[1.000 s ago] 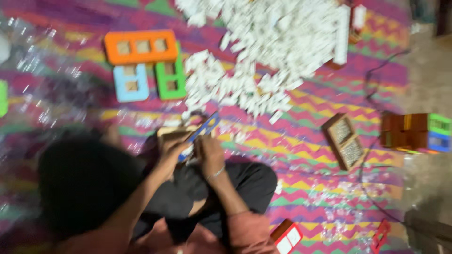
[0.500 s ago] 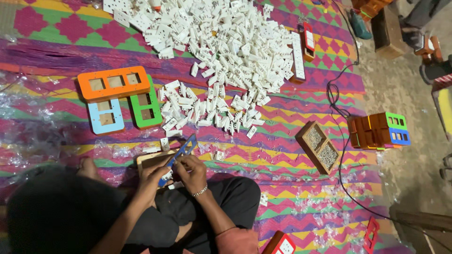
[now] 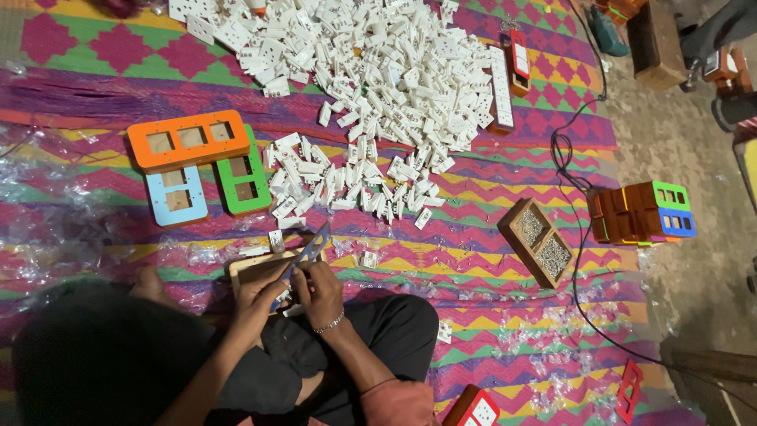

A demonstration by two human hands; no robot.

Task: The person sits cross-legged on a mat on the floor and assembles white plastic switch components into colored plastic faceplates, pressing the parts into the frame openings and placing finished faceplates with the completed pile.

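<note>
Hands: left hand and right hand together grasp a blue frame, held over a wooden box at the lap.
Frames: orange frame, green frame and light-blue frame lie touching on the mat.
Pile: white sockets beyond.
Tray: screw tray well apart, to the right.
Edge: bare floor past the mat's right border.
</note>
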